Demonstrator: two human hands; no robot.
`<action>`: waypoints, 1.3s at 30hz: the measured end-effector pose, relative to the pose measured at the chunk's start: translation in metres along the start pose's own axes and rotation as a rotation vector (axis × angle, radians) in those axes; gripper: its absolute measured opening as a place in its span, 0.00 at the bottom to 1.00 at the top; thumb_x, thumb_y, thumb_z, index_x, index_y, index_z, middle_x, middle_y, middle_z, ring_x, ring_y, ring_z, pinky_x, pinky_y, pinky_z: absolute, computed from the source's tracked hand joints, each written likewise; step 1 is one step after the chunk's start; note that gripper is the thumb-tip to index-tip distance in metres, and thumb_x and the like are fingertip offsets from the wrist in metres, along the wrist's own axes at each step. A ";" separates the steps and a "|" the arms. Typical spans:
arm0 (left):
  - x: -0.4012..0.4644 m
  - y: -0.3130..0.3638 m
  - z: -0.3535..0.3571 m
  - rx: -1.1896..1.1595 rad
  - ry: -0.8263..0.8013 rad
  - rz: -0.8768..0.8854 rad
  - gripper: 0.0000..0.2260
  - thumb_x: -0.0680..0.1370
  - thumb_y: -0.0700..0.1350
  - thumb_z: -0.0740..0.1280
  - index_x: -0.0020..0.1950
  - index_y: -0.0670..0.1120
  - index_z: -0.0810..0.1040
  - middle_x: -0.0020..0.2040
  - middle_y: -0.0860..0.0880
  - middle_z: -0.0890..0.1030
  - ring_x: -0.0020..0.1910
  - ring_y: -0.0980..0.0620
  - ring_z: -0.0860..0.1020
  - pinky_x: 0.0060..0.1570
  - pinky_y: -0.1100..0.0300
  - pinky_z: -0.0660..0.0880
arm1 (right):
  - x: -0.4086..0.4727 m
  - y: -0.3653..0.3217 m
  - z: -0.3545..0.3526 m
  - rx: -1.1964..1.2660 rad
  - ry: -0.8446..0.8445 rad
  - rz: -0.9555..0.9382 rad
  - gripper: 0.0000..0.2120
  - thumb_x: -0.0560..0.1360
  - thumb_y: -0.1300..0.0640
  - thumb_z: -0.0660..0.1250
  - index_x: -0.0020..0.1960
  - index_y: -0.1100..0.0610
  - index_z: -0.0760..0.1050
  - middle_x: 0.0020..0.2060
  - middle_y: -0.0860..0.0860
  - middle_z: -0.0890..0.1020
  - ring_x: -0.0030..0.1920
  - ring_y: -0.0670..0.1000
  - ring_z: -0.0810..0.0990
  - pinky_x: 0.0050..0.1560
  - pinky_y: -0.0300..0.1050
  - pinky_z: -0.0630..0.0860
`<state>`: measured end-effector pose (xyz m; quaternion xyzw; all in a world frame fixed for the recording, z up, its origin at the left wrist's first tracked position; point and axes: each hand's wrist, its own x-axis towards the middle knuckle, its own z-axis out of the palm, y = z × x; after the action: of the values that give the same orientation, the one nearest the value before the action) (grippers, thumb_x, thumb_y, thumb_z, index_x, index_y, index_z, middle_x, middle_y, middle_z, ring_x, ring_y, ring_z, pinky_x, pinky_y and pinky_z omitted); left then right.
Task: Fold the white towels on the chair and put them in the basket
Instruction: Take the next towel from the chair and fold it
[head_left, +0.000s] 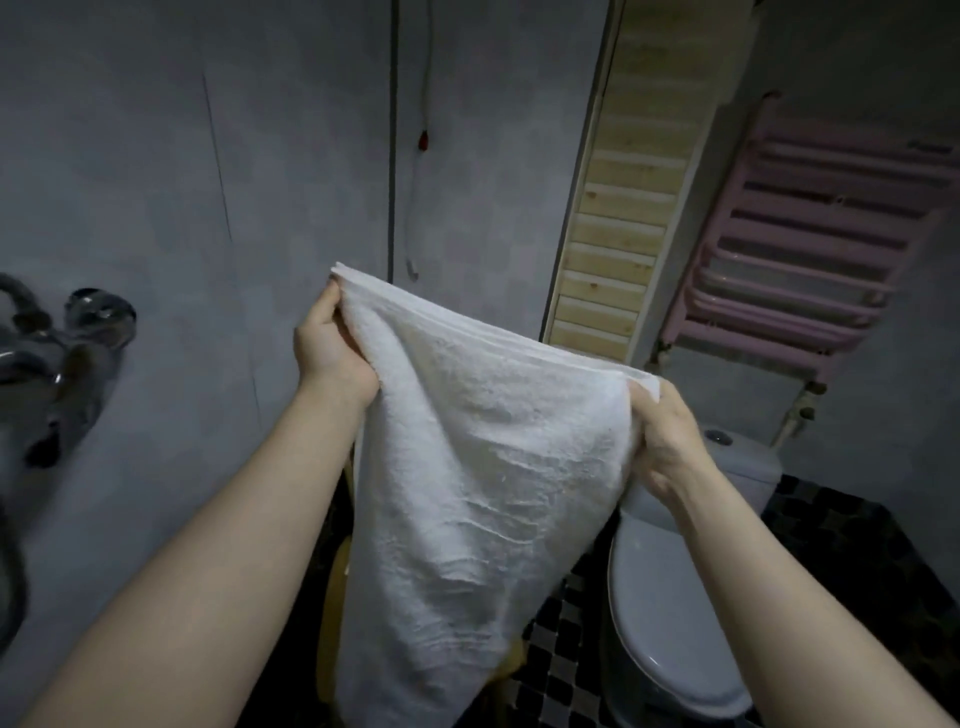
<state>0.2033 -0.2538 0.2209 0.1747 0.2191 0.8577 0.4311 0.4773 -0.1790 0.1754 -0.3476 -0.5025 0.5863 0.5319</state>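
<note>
Head view: left hand (332, 348) and right hand (667, 441), held apart, each pinch a top corner of the white towel (483, 467) hanging mid-air, apparently already doubled; next fold needs corners brought together.

One white towel (483, 467), two hands, one toilet (670, 613), one pink radiator (810, 244).

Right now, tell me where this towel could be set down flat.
The closed toilet lid, right of the towel, is the one bare flat surface in view. The checkered floor beyond it is open too. Below the towel it is crowded and hidden. Both hands, left and right, grip the towel's top corners.
</note>
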 end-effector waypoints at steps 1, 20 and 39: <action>-0.001 0.007 -0.003 -0.007 0.000 0.032 0.12 0.78 0.49 0.61 0.38 0.47 0.78 0.36 0.48 0.80 0.40 0.49 0.80 0.48 0.57 0.77 | -0.004 -0.004 0.004 0.150 -0.039 0.014 0.19 0.74 0.64 0.65 0.64 0.63 0.70 0.53 0.61 0.80 0.45 0.55 0.81 0.41 0.47 0.80; 0.203 0.002 0.005 0.592 0.091 0.180 0.06 0.78 0.45 0.64 0.46 0.44 0.78 0.39 0.50 0.80 0.35 0.56 0.79 0.35 0.65 0.77 | 0.205 -0.046 0.055 -0.212 0.302 -0.092 0.06 0.76 0.61 0.65 0.52 0.57 0.77 0.39 0.51 0.80 0.41 0.51 0.79 0.41 0.42 0.76; 0.067 -0.076 -0.166 0.820 0.255 -0.142 0.08 0.81 0.46 0.60 0.43 0.50 0.76 0.41 0.53 0.79 0.40 0.56 0.76 0.37 0.65 0.73 | 0.116 0.136 -0.032 -0.886 0.179 0.125 0.15 0.71 0.67 0.64 0.31 0.51 0.73 0.33 0.52 0.77 0.37 0.52 0.73 0.39 0.44 0.69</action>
<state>0.1346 -0.1962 0.0488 0.2085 0.6045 0.6827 0.3535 0.4476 -0.0490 0.0514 -0.6204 -0.6350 0.3135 0.3370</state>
